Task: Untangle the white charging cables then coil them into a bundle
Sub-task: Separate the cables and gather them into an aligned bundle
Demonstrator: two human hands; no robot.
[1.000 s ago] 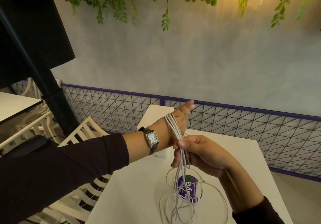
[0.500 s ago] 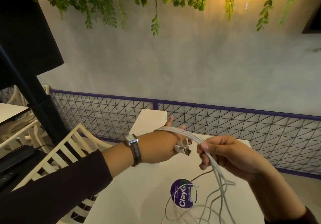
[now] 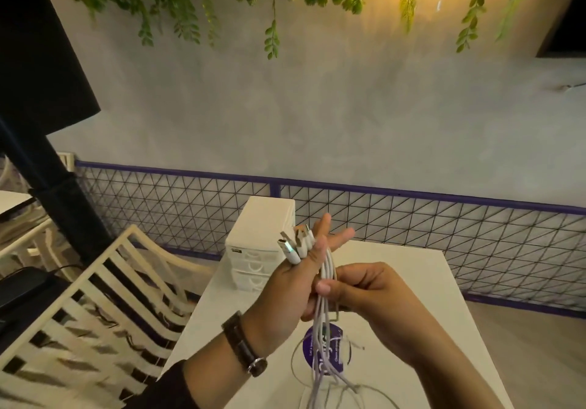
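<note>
Two hands: left (image 3: 287,285), right (image 3: 364,288). Plugs (image 3: 296,245) above left thumb: about four, blurred. Cable strands (image 3: 320,316) below right fingers: several, count unclear. One watch (image 3: 244,345). One drawer box (image 3: 260,243). One sticker (image 3: 323,350).

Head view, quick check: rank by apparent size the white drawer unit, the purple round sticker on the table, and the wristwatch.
1. white drawer unit
2. purple round sticker, partly behind the cables
3. wristwatch, nearer the camera, so its true size is unsure
</note>
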